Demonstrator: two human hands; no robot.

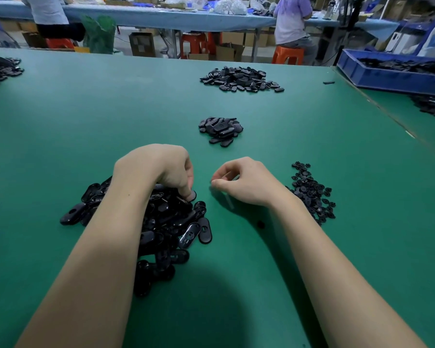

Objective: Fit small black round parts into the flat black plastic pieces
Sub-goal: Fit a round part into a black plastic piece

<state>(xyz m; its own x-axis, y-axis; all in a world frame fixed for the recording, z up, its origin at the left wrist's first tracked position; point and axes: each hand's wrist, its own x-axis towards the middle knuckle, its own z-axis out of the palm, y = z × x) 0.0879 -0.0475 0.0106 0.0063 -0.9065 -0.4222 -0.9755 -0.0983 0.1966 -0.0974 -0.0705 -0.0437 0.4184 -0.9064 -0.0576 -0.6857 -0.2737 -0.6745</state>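
The flat black plastic pieces (161, 222) look light, hard and shiny, so they may slip. It seems best to pinch one by its thin edges. They lie in a big pile on the green tabletop (86, 109), right under the left hand (158, 169). Its fingers (186, 189) are curled down and pinch one piece at the top of the pile. The small black round parts (312, 194) sit in a heap just beside the right hand (244, 182). Those fingers are curled together, thumb to fingertip; I cannot tell if they hold anything.
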